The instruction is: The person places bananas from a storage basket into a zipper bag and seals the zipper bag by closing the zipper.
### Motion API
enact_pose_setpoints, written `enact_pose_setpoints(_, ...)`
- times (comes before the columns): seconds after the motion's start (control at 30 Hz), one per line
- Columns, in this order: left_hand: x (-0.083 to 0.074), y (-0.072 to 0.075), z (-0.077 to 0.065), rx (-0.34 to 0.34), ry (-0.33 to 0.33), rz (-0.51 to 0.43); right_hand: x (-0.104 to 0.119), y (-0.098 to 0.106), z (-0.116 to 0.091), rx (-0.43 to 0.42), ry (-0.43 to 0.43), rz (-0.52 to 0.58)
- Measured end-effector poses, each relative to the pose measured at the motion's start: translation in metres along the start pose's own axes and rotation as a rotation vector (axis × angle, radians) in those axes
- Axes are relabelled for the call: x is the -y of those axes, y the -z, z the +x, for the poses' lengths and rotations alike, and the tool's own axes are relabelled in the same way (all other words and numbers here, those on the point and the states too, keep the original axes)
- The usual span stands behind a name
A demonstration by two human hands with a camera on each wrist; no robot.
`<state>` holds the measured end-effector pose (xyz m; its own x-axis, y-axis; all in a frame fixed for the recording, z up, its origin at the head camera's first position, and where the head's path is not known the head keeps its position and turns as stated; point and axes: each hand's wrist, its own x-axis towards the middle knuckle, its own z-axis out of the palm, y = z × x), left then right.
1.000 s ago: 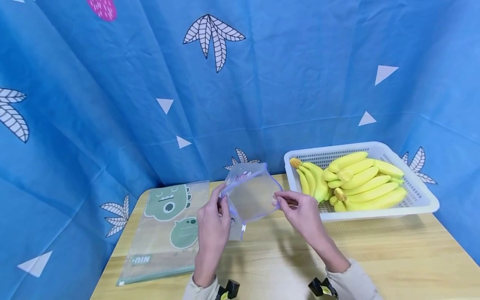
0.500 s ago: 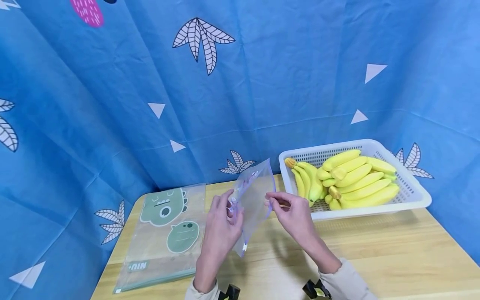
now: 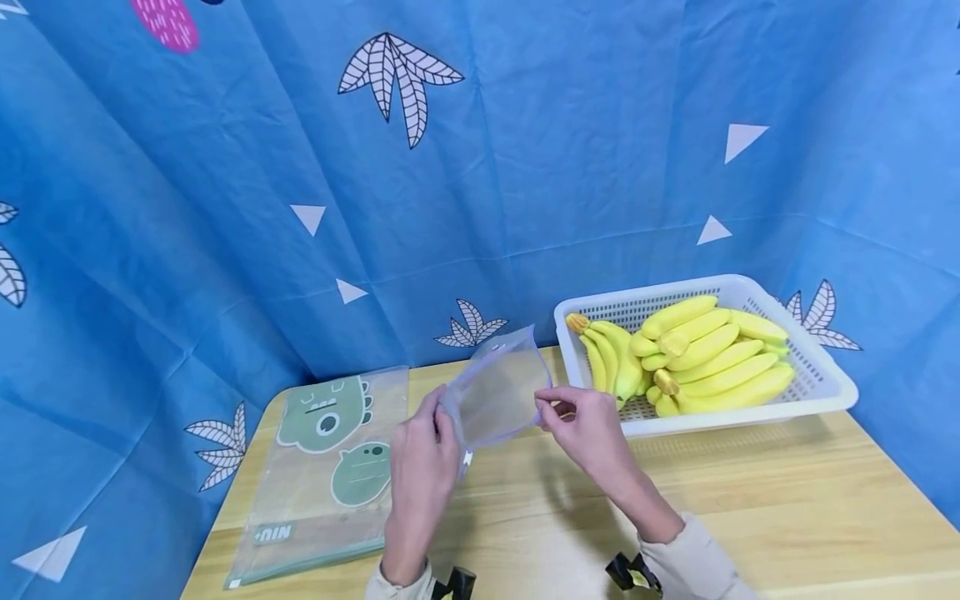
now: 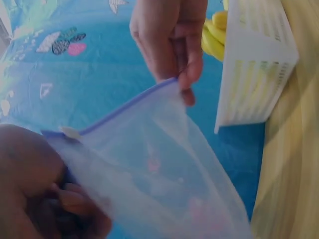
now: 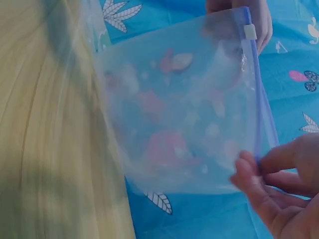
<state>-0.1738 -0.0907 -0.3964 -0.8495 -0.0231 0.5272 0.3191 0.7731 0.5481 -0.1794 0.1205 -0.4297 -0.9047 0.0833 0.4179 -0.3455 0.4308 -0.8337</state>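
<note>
Over the table, both hands hold a small translucent zip bag (image 3: 501, 396) with a purple zip edge; its mouth gapes. My left hand (image 3: 423, 458) grips the bag's left side, thumb toward the person. At the opposite edge my right hand (image 3: 592, 429) pinches the purple rim between thumb and fingers. In the left wrist view, a white slider (image 4: 70, 132) sits on the zip near the left hand (image 4: 30, 184). Pink prints show through the bag (image 5: 169, 114) in the right wrist view, where the right hand (image 5: 281, 184) holds the zip edge at lower right.
A white plastic basket (image 3: 832, 392) holds several yellow bananas (image 3: 720, 358) at the table's right rear. A larger zip bag (image 3: 300, 475) with green dinosaur prints lies flat on the left of the wooden table (image 3: 750, 517). Blue curtain (image 3: 562, 150) hangs behind.
The small bag's mouth narrowed and turned half a second ago and now spreads wide again. The left hand moved right, then back left. The right hand keeps its pinch; the head view shifted slightly.
</note>
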Motion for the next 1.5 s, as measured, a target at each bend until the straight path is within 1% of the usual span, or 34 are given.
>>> enact_pose_setpoints(0.07,0.006,0.0,0.003,-0.098,-0.018,-0.017,0.001,0.0,-0.001,0.045,-0.032,-0.037)
enact_pose_setpoints(0.17,0.012,0.004,0.007,-0.204,-0.039,-0.057,0.003,0.001,-0.002,0.113,-0.075,-0.067)
enact_pose_setpoints(0.23,0.015,0.007,0.008,-0.269,-0.048,-0.078,0.005,0.001,-0.003,0.161,-0.075,-0.065)
enact_pose_setpoints(0.37,0.019,0.013,0.011,-0.369,-0.036,-0.092,0.008,0.001,-0.005,0.269,-0.042,-0.038)
enact_pose_setpoints(0.4,0.021,0.014,0.011,-0.385,-0.035,-0.09,0.008,0.0,-0.006,0.298,-0.035,-0.026)
enact_pose_setpoints(0.47,0.022,0.015,0.012,-0.392,-0.031,-0.079,0.009,-0.001,-0.007,0.348,-0.021,-0.014)
enact_pose_setpoints(0.53,0.023,0.014,0.012,-0.374,-0.031,-0.068,0.01,-0.003,-0.008,0.372,0.0,-0.018)
enact_pose_setpoints(0.6,0.023,0.013,0.012,-0.344,-0.032,-0.061,0.011,-0.002,-0.008,0.368,0.031,-0.028)
enact_pose_setpoints(0.7,0.023,0.011,0.011,-0.305,-0.024,-0.061,0.012,0.002,-0.007,0.321,0.074,-0.045)
enact_pose_setpoints(0.77,0.023,0.009,0.011,-0.292,-0.014,-0.067,0.013,0.009,-0.005,0.277,0.088,-0.049)
enact_pose_setpoints(0.83,0.023,0.008,0.011,-0.286,-0.005,-0.068,0.012,0.019,-0.002,0.214,0.099,-0.058)
enact_pose_setpoints(0.9,0.024,0.007,0.011,-0.284,-0.002,-0.071,0.011,0.032,0.003,0.124,0.116,-0.075)
enact_pose_setpoints(1.07,0.028,0.003,0.013,-0.283,-0.016,-0.081,0.003,0.067,0.015,-0.157,0.176,-0.172)
enact_pose_setpoints(1.13,0.029,0.001,0.014,-0.284,-0.024,-0.084,-0.001,0.079,0.018,-0.245,0.19,-0.211)
enact_pose_setpoints(1.23,0.031,-0.001,0.013,-0.278,-0.033,-0.085,-0.009,0.092,0.02,-0.35,0.2,-0.279)
enact_pose_setpoints(1.3,0.031,-0.002,0.014,-0.273,-0.04,-0.087,-0.014,0.099,0.022,-0.393,0.191,-0.328)
enact_pose_setpoints(1.37,0.031,-0.003,0.014,-0.271,-0.044,-0.088,-0.02,0.104,0.023,-0.416,0.167,-0.367)
enact_pose_setpoints(1.5,0.031,-0.006,0.014,-0.281,-0.053,-0.095,-0.031,0.113,0.026,-0.407,0.101,-0.406)
